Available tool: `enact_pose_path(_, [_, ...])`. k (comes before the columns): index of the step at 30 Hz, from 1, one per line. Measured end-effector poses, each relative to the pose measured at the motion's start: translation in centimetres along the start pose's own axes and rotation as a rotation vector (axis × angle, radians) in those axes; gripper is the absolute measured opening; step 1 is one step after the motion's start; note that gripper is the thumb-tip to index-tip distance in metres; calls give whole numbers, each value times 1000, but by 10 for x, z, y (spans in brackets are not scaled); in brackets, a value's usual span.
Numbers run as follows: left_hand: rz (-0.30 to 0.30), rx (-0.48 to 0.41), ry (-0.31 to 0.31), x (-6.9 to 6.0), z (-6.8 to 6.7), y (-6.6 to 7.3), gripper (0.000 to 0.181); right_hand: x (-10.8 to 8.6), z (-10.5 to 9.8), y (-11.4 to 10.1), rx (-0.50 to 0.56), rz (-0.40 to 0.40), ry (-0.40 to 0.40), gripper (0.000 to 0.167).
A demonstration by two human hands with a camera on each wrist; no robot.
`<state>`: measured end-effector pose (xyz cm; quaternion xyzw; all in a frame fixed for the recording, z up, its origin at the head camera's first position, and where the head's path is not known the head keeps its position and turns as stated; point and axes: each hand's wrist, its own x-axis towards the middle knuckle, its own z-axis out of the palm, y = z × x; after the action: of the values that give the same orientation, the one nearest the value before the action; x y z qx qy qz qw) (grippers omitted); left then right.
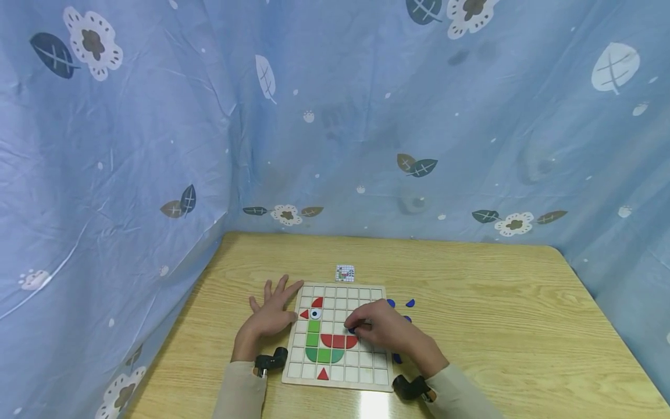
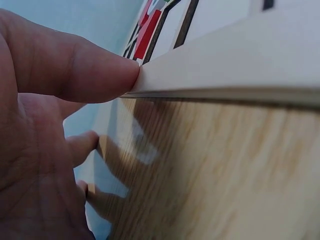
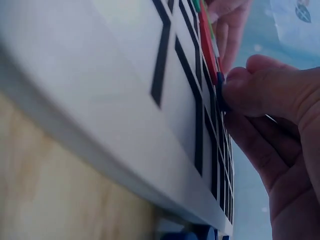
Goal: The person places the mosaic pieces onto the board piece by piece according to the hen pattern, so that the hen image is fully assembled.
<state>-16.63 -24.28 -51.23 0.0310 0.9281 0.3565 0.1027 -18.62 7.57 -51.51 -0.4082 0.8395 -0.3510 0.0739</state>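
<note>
A white gridded puzzle board (image 1: pixel 366 377) lies on the wooden table, with colored pieces set in its cells. Near the middle of the grid, the right hand (image 1: pixel 386 327) pinches a small blue piece (image 3: pixel 220 92) between thumb and fingertips, just beside the red pieces (image 1: pixel 338 341); its exact shape is hidden by the fingers. At the board's left edge, the left hand (image 1: pixel 269 316) has its fingers spread, and its thumb (image 2: pixel 95 72) touches the board's side. Green squares (image 1: pixel 313 326), a round eye piece (image 1: pixel 315 313) and a red triangle (image 1: pixel 323 374) also sit on the grid.
Several loose blue pieces (image 1: pixel 410 303) lie on the table along the board's right side, some partly behind the right hand and forearm. A small printed pattern card (image 1: pixel 344 273) lies beyond the board's far edge. A blue patterned curtain (image 1: pixel 361 134) surrounds the table.
</note>
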Motion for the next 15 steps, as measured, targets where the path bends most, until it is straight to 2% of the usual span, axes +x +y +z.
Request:
enact_pose_path(10, [-2,-2,-4,1,-1,1,89,0,3,-1,-21,-60,20,26])
enact_pose_path(15, [-9,-3,-3,1,1,-2,89,1,4,-3,-29,-31,-4,26])
